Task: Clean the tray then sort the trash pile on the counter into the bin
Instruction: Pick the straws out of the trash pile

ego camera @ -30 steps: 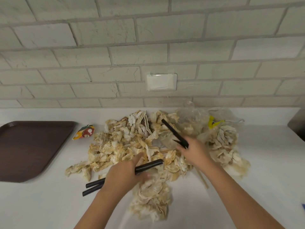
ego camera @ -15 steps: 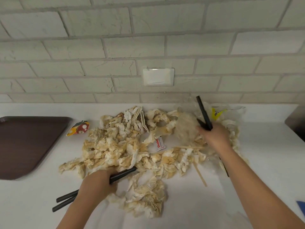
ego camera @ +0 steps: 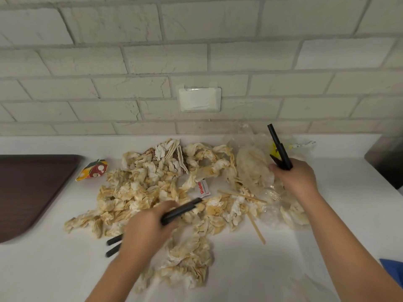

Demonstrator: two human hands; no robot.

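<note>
Head view: left hand (ego camera: 148,229), right hand (ego camera: 296,177), each tight round black straws (ego camera: 183,209).

On the counter (ego camera: 54,269), the tray (ego camera: 32,192) lies far left, with a wrapper (ego camera: 92,170) between it and the napkin pile (ego camera: 141,192). A sachet (ego camera: 202,188) sits in the pile (toward its right), wooden sticks (ego camera: 242,195) just right of it, plastic bags (ego camera: 250,168) behind them. The left hand (ego camera: 148,227), gripping straws (ego camera: 181,211), is over the pile's front; the right hand (ego camera: 296,177), gripping other straws (ego camera: 279,147), is over the bags.
</note>
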